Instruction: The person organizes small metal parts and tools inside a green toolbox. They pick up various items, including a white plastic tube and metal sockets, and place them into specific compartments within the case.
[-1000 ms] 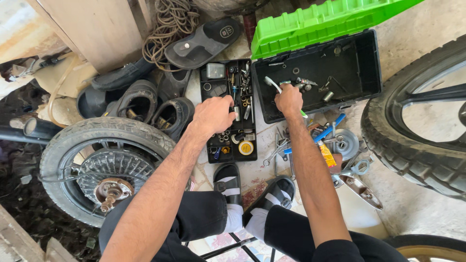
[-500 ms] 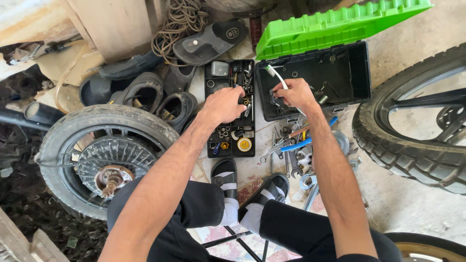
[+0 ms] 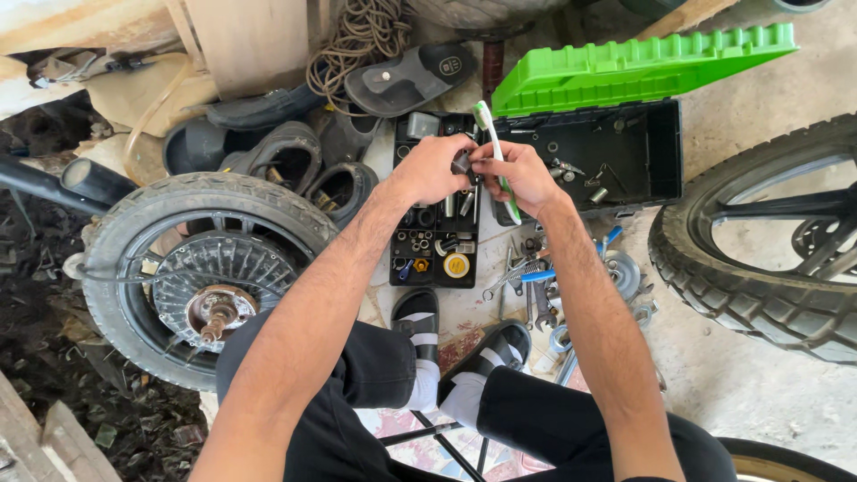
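My left hand [image 3: 430, 168] and my right hand [image 3: 518, 174] meet above the black socket tray [image 3: 437, 250]. Between the fingers of my left hand is a small dark metal part [image 3: 461, 164]. My right hand grips a green and white toothbrush [image 3: 488, 134] whose head points up and away from me, while its fingertips touch the dark part. Just behind the hands stands a black toolbox [image 3: 616, 152] with its green lid [image 3: 634, 62] raised.
A motorcycle wheel [image 3: 192, 268] with hub lies at my left, a second tyre [image 3: 759, 241] at my right. Wrenches and loose tools [image 3: 536, 286] lie on the floor by my sandalled feet [image 3: 446, 348]. Sandals, rubber pieces and coiled rope [image 3: 357, 45] sit behind.
My right hand drew back from the toolbox with the toothbrush and came to the left hand. The left hand lifted off the socket tray with a small dark part.
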